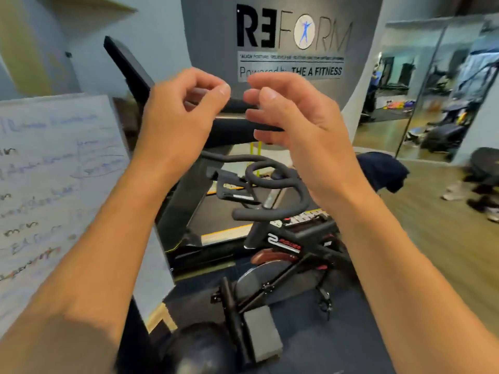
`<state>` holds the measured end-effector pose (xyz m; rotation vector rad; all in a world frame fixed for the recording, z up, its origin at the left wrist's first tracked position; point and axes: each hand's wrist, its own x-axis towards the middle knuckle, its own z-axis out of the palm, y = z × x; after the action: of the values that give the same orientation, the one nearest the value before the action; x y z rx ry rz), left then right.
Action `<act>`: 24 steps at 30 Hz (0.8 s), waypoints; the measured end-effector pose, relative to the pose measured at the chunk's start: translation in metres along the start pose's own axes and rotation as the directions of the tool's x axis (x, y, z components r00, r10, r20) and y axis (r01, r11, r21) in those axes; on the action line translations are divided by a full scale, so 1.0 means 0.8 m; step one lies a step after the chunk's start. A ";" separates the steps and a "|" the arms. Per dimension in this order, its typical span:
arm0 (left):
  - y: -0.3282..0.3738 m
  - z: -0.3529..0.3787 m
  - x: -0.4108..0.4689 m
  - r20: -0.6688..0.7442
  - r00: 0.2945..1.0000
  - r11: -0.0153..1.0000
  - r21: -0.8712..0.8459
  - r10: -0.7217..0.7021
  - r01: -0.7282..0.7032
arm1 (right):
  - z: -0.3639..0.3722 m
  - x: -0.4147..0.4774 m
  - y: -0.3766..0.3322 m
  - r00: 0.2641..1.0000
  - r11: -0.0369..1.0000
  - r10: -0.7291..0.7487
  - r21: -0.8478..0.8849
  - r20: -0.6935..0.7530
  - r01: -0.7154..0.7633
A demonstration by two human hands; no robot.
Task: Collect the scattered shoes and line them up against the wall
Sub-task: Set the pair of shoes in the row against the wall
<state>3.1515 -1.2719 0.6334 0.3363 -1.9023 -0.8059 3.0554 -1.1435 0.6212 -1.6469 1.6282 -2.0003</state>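
The exercise bike (280, 247) stands before the treadmill (216, 211) — whiteboard (54, 171) left, shoes (459, 191) on the floor (432, 238) far right.

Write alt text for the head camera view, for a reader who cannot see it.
Two bare, empty hands are raised before the camera, the left hand with curled fingers, the right hand looser. Scattered shoes lie on the wooden floor at far right; an exercise bike stands below the hands, a whiteboard at left.
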 end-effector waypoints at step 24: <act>0.282 0.727 0.006 0.353 0.857 0.867 -0.461 0.376 -0.191 | -0.723 -0.167 0.019 0.844 0.751 -0.105 -0.598 -0.526 -0.279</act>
<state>2.6632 -0.8839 0.6254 -0.4252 -2.0510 -1.1095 2.6722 -0.6904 0.6050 -1.1054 2.8281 -2.0782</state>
